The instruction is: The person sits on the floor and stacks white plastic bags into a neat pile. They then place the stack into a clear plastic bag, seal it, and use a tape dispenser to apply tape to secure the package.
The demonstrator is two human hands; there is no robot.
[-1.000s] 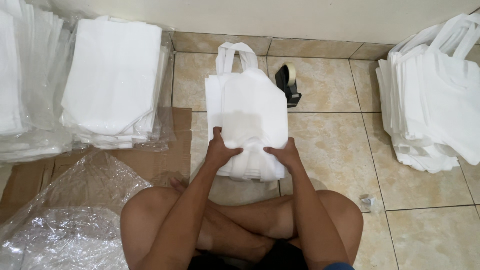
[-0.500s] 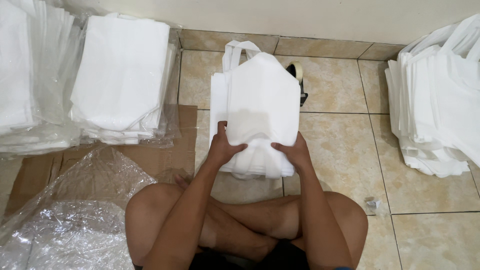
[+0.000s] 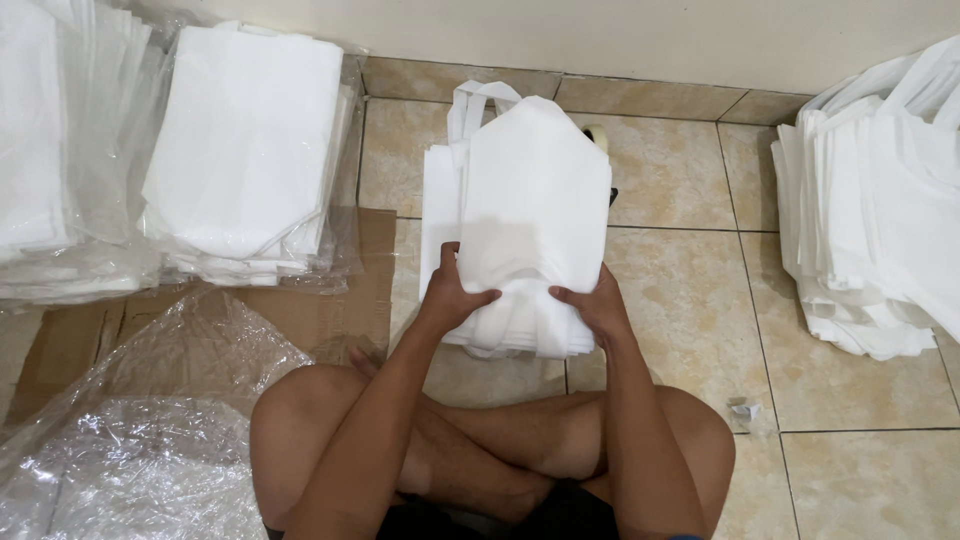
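both hands (image 3: 455,295) closed, gripping

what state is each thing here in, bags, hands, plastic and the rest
top bag: folded, lying on a short pile, loop handles at the wall end
left hand: grip shut on the top bag's near edge
right hand: grip shut on the same edge
left stack: flat, wrapped in clear plastic
right pile: loose, uneven
plastic sheet: crumpled, on flattened cardboard

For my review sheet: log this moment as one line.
left hand grips | right hand grips | white fabric bag bundle | tiled floor
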